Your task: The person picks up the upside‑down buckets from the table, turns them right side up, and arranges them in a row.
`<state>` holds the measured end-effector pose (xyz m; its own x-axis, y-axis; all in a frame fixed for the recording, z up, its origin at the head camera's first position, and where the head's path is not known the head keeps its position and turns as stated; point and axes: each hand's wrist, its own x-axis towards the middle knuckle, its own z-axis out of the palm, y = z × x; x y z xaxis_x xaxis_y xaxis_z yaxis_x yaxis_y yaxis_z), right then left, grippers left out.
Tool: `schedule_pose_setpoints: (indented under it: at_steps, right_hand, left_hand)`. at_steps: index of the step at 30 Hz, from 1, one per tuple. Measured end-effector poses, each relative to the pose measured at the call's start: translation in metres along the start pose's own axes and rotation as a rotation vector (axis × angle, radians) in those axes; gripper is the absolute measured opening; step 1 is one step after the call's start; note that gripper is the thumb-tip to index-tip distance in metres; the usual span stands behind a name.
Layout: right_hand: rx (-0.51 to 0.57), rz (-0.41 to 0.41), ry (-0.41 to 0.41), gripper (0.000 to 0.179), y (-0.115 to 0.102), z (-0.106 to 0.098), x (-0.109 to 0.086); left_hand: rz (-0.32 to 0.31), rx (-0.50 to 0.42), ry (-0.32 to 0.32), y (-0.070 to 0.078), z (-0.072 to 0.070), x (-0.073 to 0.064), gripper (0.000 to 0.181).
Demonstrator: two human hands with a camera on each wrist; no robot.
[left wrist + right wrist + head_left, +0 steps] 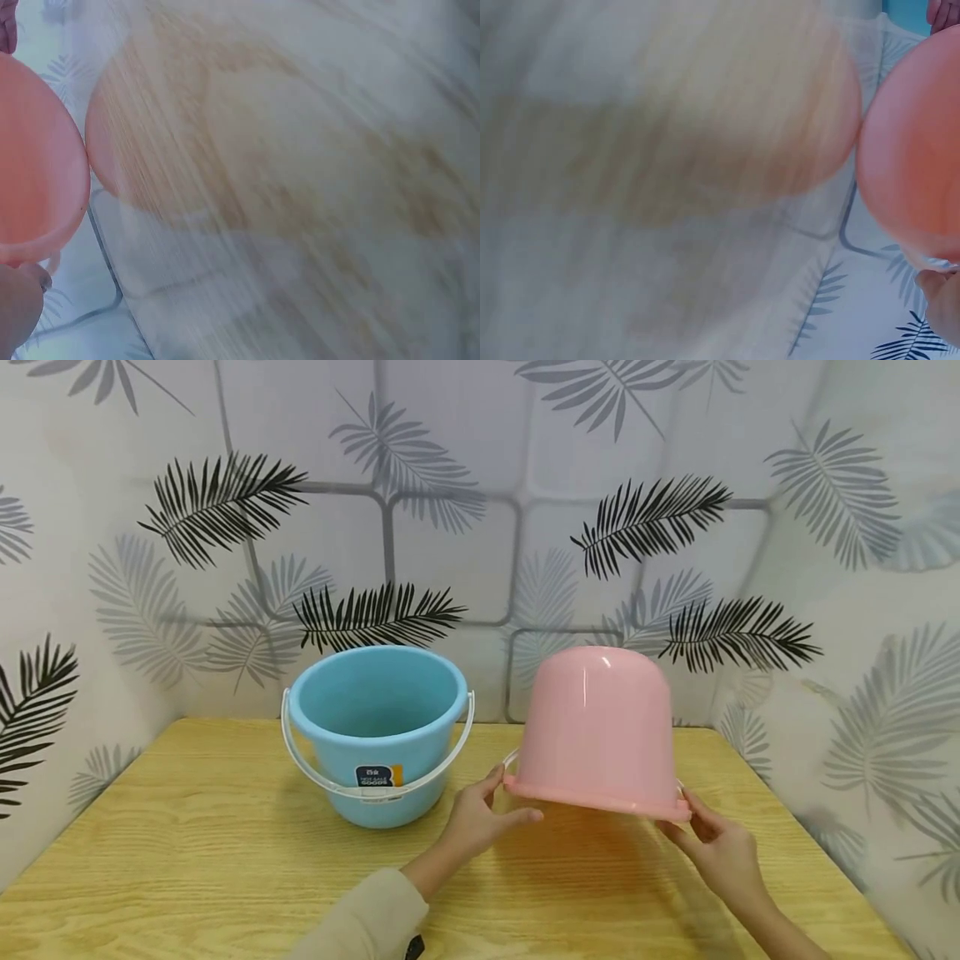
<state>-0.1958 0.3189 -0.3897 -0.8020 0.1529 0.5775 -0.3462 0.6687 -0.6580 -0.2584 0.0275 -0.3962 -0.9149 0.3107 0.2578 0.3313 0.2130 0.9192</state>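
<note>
A pink plastic bucket (pixel 596 727) is upside down and tilted between my two hands, its right rim lower than its left. My left hand (pixel 476 818) holds it at the left rim beside the white bail handle (pixel 511 758), thumb stretched out below the edge. On the opposite side, my right hand (pixel 723 852) grips the rim with thumb beneath and fingers outside. The left wrist view looks into the bucket's open mouth (pixel 37 157); my left hand (pixel 19 304) is at its edge. In the right wrist view my right hand (pixel 943 300) meets the rim.
To the left, a light blue bucket (pixel 423 756) stands upright on the wood-grain table (pixel 187 860), its white handle (pixel 296 756) hanging down in front and a dark label (pixel 375 775) on its side. A leaf-patterned wall (pixel 450 552) rises behind the table.
</note>
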Motion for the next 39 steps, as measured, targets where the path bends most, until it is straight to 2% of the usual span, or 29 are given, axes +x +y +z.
schedule_pose_setpoints:
  at_steps: [3, 6, 9, 11, 14, 17, 22, 28, 34, 39]
  right_hand:
    - [0.005, -0.042, 0.139, 0.040, -0.005, 0.004, 0.006]
    - [0.007, -0.039, 0.220, 0.035, -0.008, 0.005, 0.010]
    - [0.019, 0.001, 0.237, 0.034, -0.009, 0.006, 0.011]
    - [0.055, 0.009, 0.237, 0.033, -0.008, 0.008, 0.011]
    - [0.105, 0.021, 0.235, 0.034, -0.008, 0.010, 0.011]
    - [0.123, -0.001, 0.253, 0.033, -0.011, 0.012, 0.010]
    - [0.128, -0.009, 0.277, 0.032, -0.017, 0.012, 0.011]
    - [0.156, -0.032, 0.303, 0.036, -0.022, 0.010, 0.016]
    - [0.134, -0.078, 0.338, 0.036, -0.025, 0.005, 0.022]
    - [0.150, -0.070, 0.337, 0.035, -0.029, 0.001, 0.027]
  left_hand:
    - [0.040, -0.021, 0.078, 0.001, 0.004, 0.002, 0.080]
    - [0.101, -0.017, 0.194, 0.001, 0.009, 0.005, 0.060]
    - [0.128, -0.006, 0.306, 0.003, 0.014, 0.007, 0.046]
    - [0.125, -0.012, 0.356, 0.006, 0.016, 0.008, 0.041]
    - [0.139, 0.017, 0.413, 0.009, 0.017, 0.009, 0.034]
    - [0.159, 0.065, 0.456, 0.011, 0.017, 0.010, 0.031]
    - [0.157, 0.067, 0.483, 0.016, 0.016, 0.009, 0.031]
    - [0.224, 0.097, 0.531, 0.018, 0.013, 0.011, 0.033]
    - [0.268, 0.072, 0.493, 0.021, 0.008, 0.012, 0.038]
    - [0.310, 0.003, 0.454, 0.028, 0.004, 0.014, 0.041]
